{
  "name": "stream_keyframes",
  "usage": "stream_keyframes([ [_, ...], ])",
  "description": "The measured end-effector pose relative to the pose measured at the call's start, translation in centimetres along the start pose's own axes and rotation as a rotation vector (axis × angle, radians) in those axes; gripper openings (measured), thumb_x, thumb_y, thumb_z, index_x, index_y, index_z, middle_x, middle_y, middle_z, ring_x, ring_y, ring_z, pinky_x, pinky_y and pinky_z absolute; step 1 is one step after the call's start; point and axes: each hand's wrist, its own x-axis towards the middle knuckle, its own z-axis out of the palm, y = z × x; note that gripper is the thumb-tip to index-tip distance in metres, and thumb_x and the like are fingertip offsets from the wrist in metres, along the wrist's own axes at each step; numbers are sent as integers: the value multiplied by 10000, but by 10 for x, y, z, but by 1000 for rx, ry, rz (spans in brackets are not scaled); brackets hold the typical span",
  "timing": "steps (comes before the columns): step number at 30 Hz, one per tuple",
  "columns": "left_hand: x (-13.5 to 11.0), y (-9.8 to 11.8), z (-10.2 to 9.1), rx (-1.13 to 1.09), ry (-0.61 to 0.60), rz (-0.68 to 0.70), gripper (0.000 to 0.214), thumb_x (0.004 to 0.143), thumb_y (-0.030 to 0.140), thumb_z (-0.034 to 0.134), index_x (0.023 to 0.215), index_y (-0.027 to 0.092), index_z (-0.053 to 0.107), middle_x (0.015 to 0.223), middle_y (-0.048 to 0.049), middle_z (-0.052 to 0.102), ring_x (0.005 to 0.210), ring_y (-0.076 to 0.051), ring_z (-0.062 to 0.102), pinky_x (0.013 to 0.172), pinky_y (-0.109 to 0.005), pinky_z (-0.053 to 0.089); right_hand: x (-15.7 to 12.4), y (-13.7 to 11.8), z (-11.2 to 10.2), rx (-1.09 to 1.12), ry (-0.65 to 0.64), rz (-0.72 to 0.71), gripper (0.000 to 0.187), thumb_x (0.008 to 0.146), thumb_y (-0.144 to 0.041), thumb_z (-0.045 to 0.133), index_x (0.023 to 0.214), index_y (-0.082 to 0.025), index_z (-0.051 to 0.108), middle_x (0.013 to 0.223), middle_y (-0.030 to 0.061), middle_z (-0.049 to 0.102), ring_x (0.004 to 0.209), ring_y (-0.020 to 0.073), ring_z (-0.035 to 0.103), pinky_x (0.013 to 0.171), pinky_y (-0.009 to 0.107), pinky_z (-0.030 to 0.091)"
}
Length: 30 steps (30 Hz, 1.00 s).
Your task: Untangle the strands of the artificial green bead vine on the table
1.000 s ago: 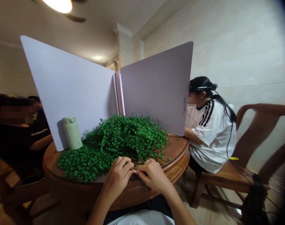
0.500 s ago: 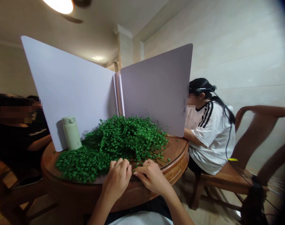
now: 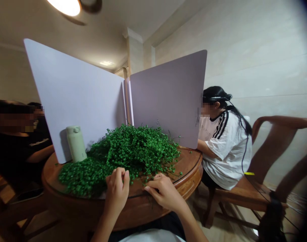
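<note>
A big heap of green beaded strands (image 3: pixel 123 153) lies on a round wooden table (image 3: pixel 189 164). My left hand (image 3: pixel 116 190) rests at the heap's near edge with curled fingers pinching into the green strands. My right hand (image 3: pixel 163 191) sits a little to the right at the table's front rim, fingers bent and pinched on a thin green strand that runs toward the heap. The fingertips are partly hidden by the strands.
A pale green flask (image 3: pixel 76 143) stands at the table's left. Two white divider boards (image 3: pixel 168 97) rise behind the heap. A person in a white shirt (image 3: pixel 226 148) sits at right, others in dark clothes (image 3: pixel 17 144) at left. A wooden chair (image 3: pixel 277 158) stands far right.
My left hand has slid left, away from my right hand, so a gap has opened between them. The right hand stays near the rim. The view has shifted slightly.
</note>
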Motion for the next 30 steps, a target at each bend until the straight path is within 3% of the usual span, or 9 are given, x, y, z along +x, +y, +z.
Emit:
stream_keyframes([
  [4,-1,3,4,47,-29,-47,168,1048,300,455,906,224,502,824,5,605,814,-203,596,773,-313,371,-1,-2,2,22,25,72,395,1063,-380,478,737,-195,601,641,-21,560,686,133,506,792,280,334],
  [8,-1,4,4,108,-45,-95,109,1028,267,477,953,221,541,933,-25,651,896,-235,581,755,-326,358,-2,2,0,239,109,127,431,1070,-453,449,855,-198,722,756,15,665,774,157,586,783,274,376],
  [12,-2,4,5,172,-61,-127,126,1014,226,478,1027,220,603,1101,-61,658,991,-256,576,779,-348,374,7,3,-13,511,227,235,492,1051,-550,448,916,-175,737,657,-8,572,624,131,505,613,247,357],
  [14,-3,4,6,187,-76,-141,169,1013,235,482,1083,226,636,1177,-75,647,1042,-266,574,808,-366,387,16,0,-26,512,293,207,478,1049,-537,463,893,-168,724,661,-7,561,631,129,509,616,248,363],
  [17,-4,3,7,189,-108,-146,217,1018,280,492,1133,238,672,1246,-92,631,1089,-279,571,821,-383,403,32,-11,-53,419,399,64,405,1058,-459,485,884,-173,712,803,24,648,791,152,595,747,260,416],
  [21,-4,5,6,186,-121,-136,225,1010,284,509,1131,234,692,1277,-111,623,1127,-296,571,832,-401,428,48,-21,-87,372,498,-54,355,1063,-403,483,916,-188,724,964,52,647,937,176,601,857,289,428],
  [26,-5,7,7,208,-139,-159,225,1005,261,514,1115,237,709,1303,-119,612,1125,-300,570,821,-415,433,59,-15,-114,468,620,-65,353,1030,-444,525,886,-204,740,972,57,598,897,179,550,782,298,429],
  [30,-4,7,7,199,-169,-185,219,1002,257,517,1112,250,707,1306,-109,610,1125,-298,574,820,-418,425,65,-11,-124,780,759,-96,328,978,-482,599,877,-199,731,850,35,577,768,147,532,674,268,427],
])
